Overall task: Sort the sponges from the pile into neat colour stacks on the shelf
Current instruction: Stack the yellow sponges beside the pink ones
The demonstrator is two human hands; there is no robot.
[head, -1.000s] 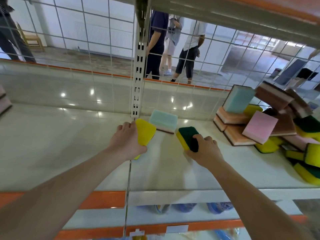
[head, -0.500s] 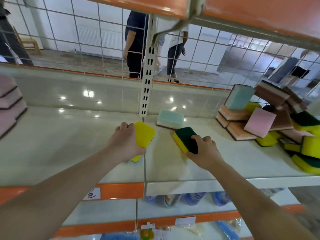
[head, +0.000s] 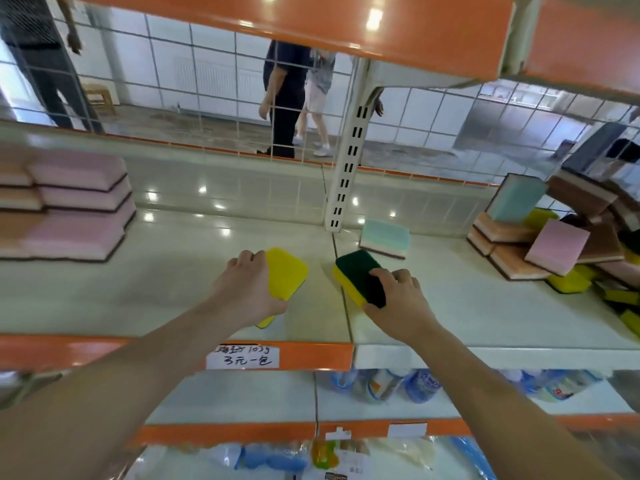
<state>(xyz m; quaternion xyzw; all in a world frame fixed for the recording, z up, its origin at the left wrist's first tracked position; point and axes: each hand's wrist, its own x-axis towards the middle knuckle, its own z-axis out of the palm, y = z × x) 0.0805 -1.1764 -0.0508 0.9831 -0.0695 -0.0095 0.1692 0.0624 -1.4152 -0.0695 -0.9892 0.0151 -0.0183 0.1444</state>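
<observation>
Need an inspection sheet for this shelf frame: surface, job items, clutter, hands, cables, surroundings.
Surface: pale shelf, glossy, orange front edge with handwritten price tag.
Job's things: pink stacks at left; mixed pile at right; teal sponge lying alone near the post.
Clutter: nothing seen.
Hands: left hand holds yellow sponge; right hand holds green-topped yellow sponge.
Cables: nothing seen.
Surroundings: wire grid back, people standing beyond; packaged goods on lower shelves.

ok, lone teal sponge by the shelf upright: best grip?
Pinch the teal sponge across its two short side faces, coming from above and the front. It lies flat, its sides are free, and the upright crowds its back left corner.
</observation>
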